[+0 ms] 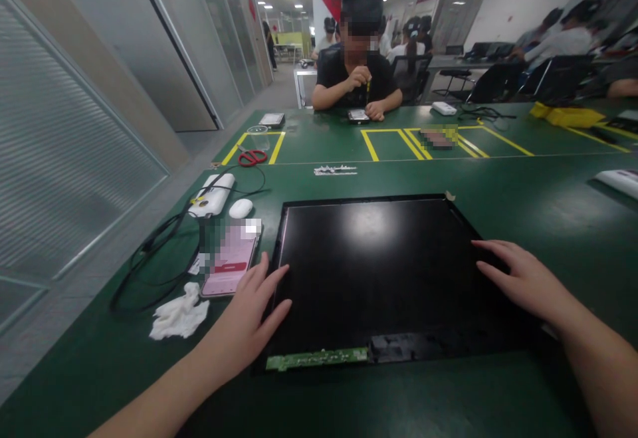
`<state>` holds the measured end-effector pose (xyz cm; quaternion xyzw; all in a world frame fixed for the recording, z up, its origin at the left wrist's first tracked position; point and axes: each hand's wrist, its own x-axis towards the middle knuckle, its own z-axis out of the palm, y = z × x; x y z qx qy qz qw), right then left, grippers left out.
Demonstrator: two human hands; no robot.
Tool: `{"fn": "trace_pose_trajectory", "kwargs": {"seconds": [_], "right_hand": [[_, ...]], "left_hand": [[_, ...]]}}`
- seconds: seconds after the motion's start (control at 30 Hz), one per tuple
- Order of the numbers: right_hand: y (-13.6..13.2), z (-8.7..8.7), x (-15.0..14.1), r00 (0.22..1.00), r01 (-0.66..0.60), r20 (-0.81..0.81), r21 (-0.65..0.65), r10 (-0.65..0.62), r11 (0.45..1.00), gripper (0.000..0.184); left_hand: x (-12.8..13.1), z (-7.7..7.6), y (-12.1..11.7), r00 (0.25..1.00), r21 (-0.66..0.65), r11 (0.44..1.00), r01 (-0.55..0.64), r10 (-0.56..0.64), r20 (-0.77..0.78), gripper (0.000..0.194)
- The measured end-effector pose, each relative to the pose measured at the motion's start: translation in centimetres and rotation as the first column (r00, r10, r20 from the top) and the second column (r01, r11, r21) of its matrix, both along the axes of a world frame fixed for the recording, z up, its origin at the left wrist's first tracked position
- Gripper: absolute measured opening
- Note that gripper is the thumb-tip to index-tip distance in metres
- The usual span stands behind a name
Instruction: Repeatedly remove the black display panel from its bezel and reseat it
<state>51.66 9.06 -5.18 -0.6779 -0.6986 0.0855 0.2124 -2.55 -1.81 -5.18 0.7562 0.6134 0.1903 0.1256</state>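
A black display panel (pixel 379 265) with a raised dark frame lies flat on the green table in front of me. Along its near edge runs a narrow green circuit board (pixel 319 358), beside a dark strip. My left hand (pixel 256 305) rests at the panel's left edge, fingers stretched and apart, holding nothing. On the opposite side my right hand (pixel 518 275) is at the right edge, its fingers also extended and spread. Whether either palm presses on the frame is hard to tell.
Left of the panel are a phone (pixel 232 262), a crumpled tissue (pixel 179 315), a white earbud case (pixel 241 209), a white power bank (pixel 213 195) and black cables (pixel 149 245). Red scissors (pixel 252 157) lie farther back. Across the table a person (pixel 356 59) works on a small device (pixel 357 115).
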Motion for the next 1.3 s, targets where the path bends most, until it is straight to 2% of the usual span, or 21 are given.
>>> {"fn": "trace_pose_trajectory", "kwargs": {"seconds": [0.17, 0.33, 0.47, 0.57, 0.67, 0.8, 0.93, 1.0, 1.03, 1.07, 1.13, 1.2, 1.23, 1.3], "right_hand": [[0.1, -0.2, -0.1, 1.0, 0.008, -0.021, -0.001, -0.008, 1.0, 0.049], [0.1, -0.3, -0.4, 1.0, 0.006, 0.008, 0.035, -0.007, 0.999, 0.045], [0.0, 0.0, -0.3, 1.0, 0.005, -0.011, -0.007, -0.005, 1.0, 0.047], [-0.4, 0.3, -0.2, 0.995, 0.05, -0.081, -0.047, -0.054, 0.998, 0.048], [-0.8, 0.8, -0.4, 0.967, 0.122, -0.214, -0.094, -0.14, 0.988, 0.051], [-0.9, 1.1, -0.8, 0.917, 0.194, -0.325, -0.146, -0.232, 0.97, 0.053], [-0.4, 0.6, -0.6, 0.949, 0.129, -0.272, -0.129, -0.16, 0.983, 0.05], [-0.1, 0.1, -0.2, 0.97, 0.087, -0.22, -0.098, -0.107, 0.991, 0.049], [0.0, -0.1, -0.1, 0.976, 0.075, -0.196, -0.085, -0.09, 0.994, 0.048], [0.0, -0.3, 0.0, 0.981, 0.07, -0.177, -0.075, -0.083, 0.995, 0.048], [0.1, -0.5, 0.2, 0.985, 0.071, -0.152, -0.068, -0.081, 0.995, 0.047], [0.1, -0.5, 0.3, 0.988, 0.069, -0.136, -0.072, -0.078, 0.995, 0.047], [0.1, -0.5, 0.3, 0.989, 0.067, -0.129, -0.076, -0.077, 0.995, 0.047], [0.1, -0.4, 0.2, 0.991, 0.065, -0.109, -0.079, -0.073, 0.995, 0.047]], "left_hand": [[-0.4, -1.8, -0.4, 0.999, 0.047, 0.999, 0.002, -0.004, 0.054, 0.054], [-0.7, -2.4, -0.5, 0.993, 0.044, 0.998, -0.04, 0.035, 0.113, 0.051], [-0.7, -2.9, -0.2, 0.993, 0.071, 0.997, -0.041, 0.032, 0.118, 0.052], [-0.6, -2.8, 0.0, 0.991, 0.069, 0.996, -0.05, 0.041, 0.131, 0.053], [-0.3, -1.9, 0.3, 0.981, 0.024, 0.997, -0.07, 0.064, 0.183, 0.056], [0.0, 0.8, 0.7, 0.969, -0.113, 0.991, -0.067, 0.092, 0.23, 0.057], [0.3, 2.8, 1.0, 0.915, -0.147, 0.985, -0.093, 0.143, 0.378, 0.053], [0.8, 3.3, 1.0, 0.849, -0.194, 0.973, -0.122, 0.204, 0.487, 0.051], [1.1, 3.5, 1.0, 0.79, -0.227, 0.965, -0.133, 0.242, 0.563, 0.053], [1.5, 3.7, 0.9, 0.707, -0.265, 0.954, -0.14, 0.284, 0.648, 0.056], [2.3, 4.1, 0.8, 0.484, -0.34, 0.93, -0.137, 0.363, 0.796, 0.065], [3.0, 4.6, 0.7, 0.274, -0.392, 0.907, -0.15, 0.42, 0.866, 0.073], [3.3, 4.9, 0.7, 0.194, -0.423, 0.892, -0.159, 0.449, 0.872, 0.077], [3.9, 5.4, 0.7, 0.086, -0.486, 0.854, -0.185, 0.507, 0.858, 0.084]]}}
